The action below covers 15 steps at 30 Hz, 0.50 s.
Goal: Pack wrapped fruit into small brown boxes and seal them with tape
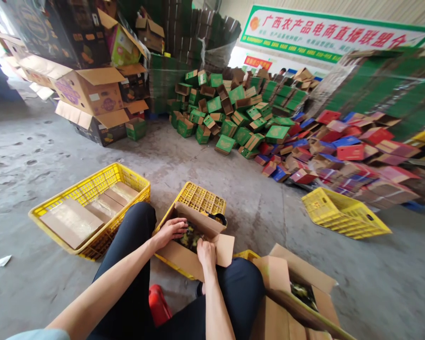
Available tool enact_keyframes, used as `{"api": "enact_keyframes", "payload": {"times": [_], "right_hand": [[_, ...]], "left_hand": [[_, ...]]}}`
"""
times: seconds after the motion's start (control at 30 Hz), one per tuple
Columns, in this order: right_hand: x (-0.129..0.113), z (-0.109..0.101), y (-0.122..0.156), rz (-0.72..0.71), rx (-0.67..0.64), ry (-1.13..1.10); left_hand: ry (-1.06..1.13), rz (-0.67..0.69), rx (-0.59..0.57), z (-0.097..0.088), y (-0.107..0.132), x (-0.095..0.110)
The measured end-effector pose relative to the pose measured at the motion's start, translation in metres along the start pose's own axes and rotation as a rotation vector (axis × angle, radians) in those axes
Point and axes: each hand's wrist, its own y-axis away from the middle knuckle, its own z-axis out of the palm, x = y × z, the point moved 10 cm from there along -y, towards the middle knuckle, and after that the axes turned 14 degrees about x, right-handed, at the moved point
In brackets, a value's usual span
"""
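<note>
An open cardboard box (184, 259) stands between my knees on a yellow plastic crate (202, 196). Inside it lie dark, mottled green-and-yellow contents (190, 237), whose kind I cannot make out. My left hand (170, 231) reaches over the box's left side, its fingers stretched out and resting on the contents. At the right side of the box, my right hand (206, 252) has its fingers curled together near the contents; what they hold, if anything, is hidden. A black ring-shaped object (219, 218) shows at the box's far right edge.
On the left, a yellow basket (88, 189) holds several closed, taped cartons (72, 222). Another open carton (304, 269) with dark contents sits by my right knee. An empty yellow crate (343, 215) lies farther right. Piled green boxes (228, 127) and red-blue boxes (350, 152) lie behind.
</note>
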Motion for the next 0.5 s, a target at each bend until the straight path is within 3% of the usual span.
{"api": "enact_keyframes", "payload": {"times": [0.2,0.27,0.37,0.43,0.5], "right_hand": [[0.002,-0.034,-0.002,0.177,0.047,-0.286],[-0.003,-0.034,0.004,0.231,0.021,-0.445],[-0.015,-0.025,0.013,0.310,-0.048,-0.697],[-0.024,-0.019,0.016,0.308,-0.087,-0.776],[-0.027,-0.019,0.015,0.299,-0.078,-0.800]], "left_hand": [[0.015,-0.011,0.030,0.002,-0.003,-0.005],[0.019,-0.045,-0.001,0.010,0.001,-0.008],[0.003,-0.076,-0.147,0.030,0.015,-0.008],[-0.013,-0.054,-0.228,0.040,0.022,-0.005],[-0.009,-0.017,-0.232,0.041,0.023,0.000]]}}
